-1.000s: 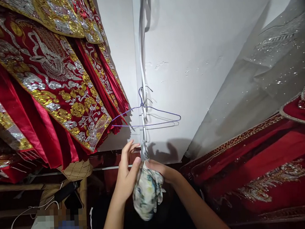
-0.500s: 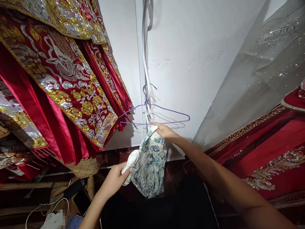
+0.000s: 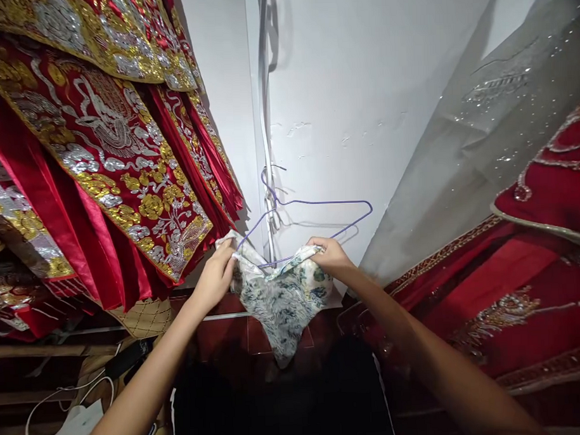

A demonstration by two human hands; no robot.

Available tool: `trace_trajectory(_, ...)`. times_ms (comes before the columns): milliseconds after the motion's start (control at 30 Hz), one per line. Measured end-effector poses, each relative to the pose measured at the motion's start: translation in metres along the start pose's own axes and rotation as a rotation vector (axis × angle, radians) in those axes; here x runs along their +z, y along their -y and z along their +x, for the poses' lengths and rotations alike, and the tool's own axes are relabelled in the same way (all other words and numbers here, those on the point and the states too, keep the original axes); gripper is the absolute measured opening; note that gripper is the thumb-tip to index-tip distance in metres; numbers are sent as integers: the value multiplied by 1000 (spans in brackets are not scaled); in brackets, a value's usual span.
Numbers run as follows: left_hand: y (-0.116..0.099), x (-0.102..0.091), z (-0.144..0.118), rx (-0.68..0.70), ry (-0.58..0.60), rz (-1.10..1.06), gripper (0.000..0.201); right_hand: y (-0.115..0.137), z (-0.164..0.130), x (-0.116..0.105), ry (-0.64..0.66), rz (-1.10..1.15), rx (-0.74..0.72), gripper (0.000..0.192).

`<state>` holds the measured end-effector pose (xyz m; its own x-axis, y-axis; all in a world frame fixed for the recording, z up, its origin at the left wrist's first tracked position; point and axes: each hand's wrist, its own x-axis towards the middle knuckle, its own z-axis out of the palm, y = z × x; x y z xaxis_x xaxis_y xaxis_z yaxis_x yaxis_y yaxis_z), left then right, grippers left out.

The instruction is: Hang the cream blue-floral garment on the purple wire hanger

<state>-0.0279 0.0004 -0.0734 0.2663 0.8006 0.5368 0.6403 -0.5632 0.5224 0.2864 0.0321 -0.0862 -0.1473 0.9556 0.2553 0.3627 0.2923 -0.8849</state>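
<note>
A floral garment (image 3: 278, 307), white with blue and green print and gathered in the middle, hangs between my hands. My left hand (image 3: 216, 274) is closed on its upper left edge, where the left end of a purple wire hanger (image 3: 322, 202) passes into the cloth. My right hand (image 3: 330, 257) pinches the garment's upper right edge, just below the hanger's lower bar. The hanger tilts, its right end higher and outside the cloth. Its hook is up against a white pole (image 3: 263, 110); whether it is hooked on something I cannot tell.
Red gowns with gold and silver embroidery (image 3: 141, 178) hang close on my left. A sheer sparkly gown (image 3: 463, 154) and a red beaded gown (image 3: 506, 280) hang on the right. At lower left, a white cable (image 3: 30, 417) lies by a wooden seat. A white wall (image 3: 342, 82) stands ahead.
My left hand has moved up with the garment's left side, and the hanger's left end now goes into the cloth. The hanger has tilted. My right hand has shifted slightly right, spreading the garment's top.
</note>
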Motion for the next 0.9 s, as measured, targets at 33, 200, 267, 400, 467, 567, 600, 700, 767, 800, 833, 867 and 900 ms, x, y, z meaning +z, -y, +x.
trace_trajectory(33,-7,2,11,29,-23,-26,25,3,-4,6,15,14,-15,12)
trace_trajectory(200,-14,5,47,36,-88,-99,37,21,-27,11,86,-72,-83,47)
trace_trajectory(267,-6,-1,52,56,-92,-49,37,22,-30,-8,-78,-180,-56,69)
trace_trajectory(400,1,-21,57,98,-53,51,32,19,-17,-74,-429,-298,-50,68)
trace_trajectory(467,0,-29,61,117,-45,72,30,22,-5,-104,-302,-240,-22,39)
trace_trajectory(567,5,-33,68,56,-158,88,26,36,7,-124,102,45,127,29)
trace_trajectory(600,8,-32,70,-2,-186,79,24,42,9,-121,196,174,182,33)
trace_trajectory(700,20,-24,71,-201,-183,1,28,58,10,-90,273,558,322,37)
trace_trajectory(767,24,-20,68,-236,-173,-45,33,63,12,-64,276,746,380,32)
trace_trajectory(800,24,-19,66,-222,-178,-60,35,65,13,-54,287,805,400,30)
trace_trajectory(833,23,-20,64,-201,-182,-72,35,66,15,-47,294,841,403,31)
trace_trajectory(867,20,-22,61,-180,-179,-83,35,67,16,-43,294,851,388,32)
trace_trajectory(900,18,-25,60,-165,-165,-91,35,69,17,-42,285,834,358,34)
